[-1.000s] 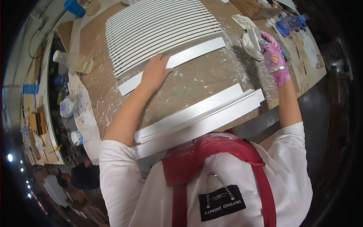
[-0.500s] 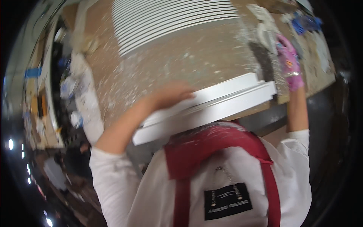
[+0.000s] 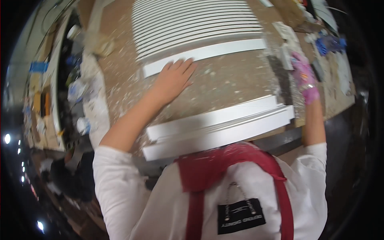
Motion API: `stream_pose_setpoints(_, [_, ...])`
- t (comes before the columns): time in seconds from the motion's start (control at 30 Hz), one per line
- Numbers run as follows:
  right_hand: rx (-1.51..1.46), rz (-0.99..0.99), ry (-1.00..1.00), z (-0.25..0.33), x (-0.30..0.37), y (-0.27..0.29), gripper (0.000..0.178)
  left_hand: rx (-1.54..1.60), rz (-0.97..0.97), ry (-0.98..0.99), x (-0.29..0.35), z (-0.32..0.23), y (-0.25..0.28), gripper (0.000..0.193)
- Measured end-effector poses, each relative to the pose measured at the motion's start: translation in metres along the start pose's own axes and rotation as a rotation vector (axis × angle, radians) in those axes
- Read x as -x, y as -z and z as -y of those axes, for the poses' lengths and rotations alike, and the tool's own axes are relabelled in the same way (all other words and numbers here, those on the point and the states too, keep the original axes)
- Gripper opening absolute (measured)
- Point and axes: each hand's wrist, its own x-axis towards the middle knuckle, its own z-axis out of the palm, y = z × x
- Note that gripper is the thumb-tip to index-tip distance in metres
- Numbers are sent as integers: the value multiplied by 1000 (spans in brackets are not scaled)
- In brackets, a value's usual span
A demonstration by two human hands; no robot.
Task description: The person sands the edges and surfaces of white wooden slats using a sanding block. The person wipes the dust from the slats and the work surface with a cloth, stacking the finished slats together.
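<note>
My bare left hand (image 3: 174,78) lies with its fingers stretched out over the left part of a single white strip (image 3: 216,49). That strip sits apart from the near edge of a row of several parallel white strips (image 3: 196,22). At the right side of the worktable, my right hand (image 3: 305,76), in a pink glove, is closed around a small whitish thing (image 3: 286,58) whose kind I cannot make out. Close to my body, a few more white strips (image 3: 224,130) with long grooves lie side by side along the table's near edge.
The brown worktable (image 3: 224,80) is speckled with white residue. Crumpled whitish sheeting (image 3: 94,92) runs along its left edge. Clear plastic bottles (image 3: 76,90) and a side shelf with boxes stand farther left. A blue plastic item (image 3: 330,43) lies at the far right.
My left hand has moved away from the near strips to farther up the table. A single strip now lies under it before the row. My right hand stays at the right edge.
</note>
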Motion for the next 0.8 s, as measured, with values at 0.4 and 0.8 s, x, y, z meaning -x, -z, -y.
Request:
stream_pose_setpoints(0.4, [723, 23, 480, -13, -56, -60, 34, 80, -193, 190, -56, 2, -24, 44])
stream_pose_setpoints(0.8, [674, 574, 985, 105, 14, -217, 38, 290, -26, 168, -48, -42, -30, 42])
